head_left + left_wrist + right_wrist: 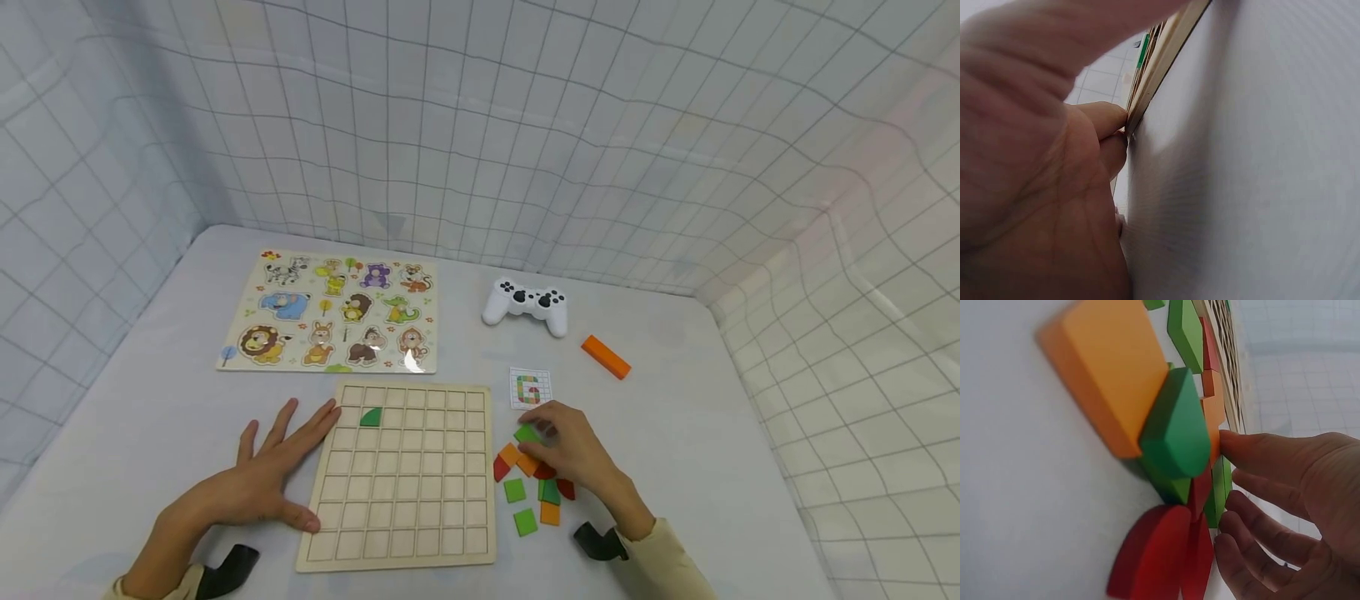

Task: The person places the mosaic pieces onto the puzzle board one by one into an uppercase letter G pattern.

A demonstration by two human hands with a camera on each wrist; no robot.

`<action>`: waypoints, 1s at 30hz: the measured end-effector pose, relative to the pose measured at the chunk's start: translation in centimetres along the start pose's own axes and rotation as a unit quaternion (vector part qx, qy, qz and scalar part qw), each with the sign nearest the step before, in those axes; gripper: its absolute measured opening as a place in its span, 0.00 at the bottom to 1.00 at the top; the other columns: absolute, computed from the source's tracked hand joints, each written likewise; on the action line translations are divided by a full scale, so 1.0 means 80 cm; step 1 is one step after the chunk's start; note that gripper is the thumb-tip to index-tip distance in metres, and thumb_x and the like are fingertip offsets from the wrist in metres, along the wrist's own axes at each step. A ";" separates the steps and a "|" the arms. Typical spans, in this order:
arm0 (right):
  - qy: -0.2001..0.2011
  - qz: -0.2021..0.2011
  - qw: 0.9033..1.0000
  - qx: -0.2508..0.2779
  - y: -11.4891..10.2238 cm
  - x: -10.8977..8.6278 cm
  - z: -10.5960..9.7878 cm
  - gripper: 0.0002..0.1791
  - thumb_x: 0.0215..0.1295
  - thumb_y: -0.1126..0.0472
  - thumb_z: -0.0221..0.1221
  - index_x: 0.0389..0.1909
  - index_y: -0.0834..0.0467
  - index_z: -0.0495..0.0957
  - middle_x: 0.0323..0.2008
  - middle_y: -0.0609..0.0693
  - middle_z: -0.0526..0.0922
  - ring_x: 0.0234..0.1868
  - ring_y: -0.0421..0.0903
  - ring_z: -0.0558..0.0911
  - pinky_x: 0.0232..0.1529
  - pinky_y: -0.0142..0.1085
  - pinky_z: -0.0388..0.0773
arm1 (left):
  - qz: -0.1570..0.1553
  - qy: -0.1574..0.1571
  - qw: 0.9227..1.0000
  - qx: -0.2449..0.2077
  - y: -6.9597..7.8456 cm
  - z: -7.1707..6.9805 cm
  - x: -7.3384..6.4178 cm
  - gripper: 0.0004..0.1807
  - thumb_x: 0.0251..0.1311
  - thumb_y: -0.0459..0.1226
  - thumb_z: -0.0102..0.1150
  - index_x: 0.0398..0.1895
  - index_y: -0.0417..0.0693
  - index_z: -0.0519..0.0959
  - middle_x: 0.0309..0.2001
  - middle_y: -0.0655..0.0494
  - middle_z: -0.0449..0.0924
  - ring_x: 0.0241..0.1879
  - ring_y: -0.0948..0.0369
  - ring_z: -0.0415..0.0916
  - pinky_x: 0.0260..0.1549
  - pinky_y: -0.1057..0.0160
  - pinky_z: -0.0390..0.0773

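Right hand (pixel 572 444), half-curled over coloured mosaic tiles (pixel 514 490) beside the gridded wooden board (pixel 407 490); I cannot tell whether its grip has one. Left hand (pixel 258 482), splayed against the board. Tiles: probably light, stiff; pinch opposite edges.

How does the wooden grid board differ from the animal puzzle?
The grid board is divided into square cells; the animal puzzle shows colourful animals. The left hand touches the grid board; no hand touches the animal puzzle. The grid board lies nearer the person than the animal puzzle. Both lie flat on the white surface.
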State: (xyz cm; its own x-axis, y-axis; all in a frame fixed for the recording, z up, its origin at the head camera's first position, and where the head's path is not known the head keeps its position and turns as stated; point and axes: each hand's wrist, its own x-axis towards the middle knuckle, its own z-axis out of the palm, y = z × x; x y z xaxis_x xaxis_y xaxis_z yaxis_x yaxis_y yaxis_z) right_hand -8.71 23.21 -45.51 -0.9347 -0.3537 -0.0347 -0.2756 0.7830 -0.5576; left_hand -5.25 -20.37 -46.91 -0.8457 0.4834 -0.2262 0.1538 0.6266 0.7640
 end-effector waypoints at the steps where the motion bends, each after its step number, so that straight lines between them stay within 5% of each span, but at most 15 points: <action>1: 0.001 0.002 1.000 -0.002 0.000 0.000 0.000 0.16 0.58 0.58 0.72 0.47 0.53 0.84 0.44 0.45 0.83 0.42 0.41 0.79 0.45 0.34 0.81 | 0.000 0.000 1.000 0.000 0.000 0.000 0.000 0.75 0.30 0.60 0.79 0.82 0.62 0.41 0.82 0.47 0.33 0.76 0.38 0.09 0.60 0.29 0.08; 13: 0.011 0.016 1.000 -0.016 -0.003 0.005 0.003 0.14 0.57 0.62 0.72 0.45 0.53 0.85 0.43 0.45 0.85 0.41 0.40 0.81 0.45 0.34 0.82 | 0.004 0.002 1.000 0.000 0.002 -0.001 -0.001 0.75 0.30 0.60 0.79 0.82 0.61 0.42 0.82 0.46 0.34 0.76 0.38 0.09 0.60 0.29 0.09; 30: 0.013 -0.032 0.999 0.021 -0.028 0.020 0.010 0.11 0.58 0.64 0.68 0.42 0.54 0.87 0.42 0.44 0.86 0.41 0.41 0.81 0.46 0.37 0.82 | 0.001 0.001 1.000 0.001 0.002 -0.001 0.000 0.75 0.29 0.59 0.80 0.82 0.62 0.42 0.82 0.47 0.33 0.76 0.38 0.09 0.60 0.29 0.09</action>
State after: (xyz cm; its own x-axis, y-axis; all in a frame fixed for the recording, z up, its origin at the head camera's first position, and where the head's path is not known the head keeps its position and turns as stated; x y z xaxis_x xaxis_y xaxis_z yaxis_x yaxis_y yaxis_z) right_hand -9.41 20.44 -44.99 -0.9215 -0.3877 0.0229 -0.3248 0.7369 -0.5929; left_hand -5.25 -20.30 -46.76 -0.8463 0.4834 -0.2237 0.1568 0.6275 0.7626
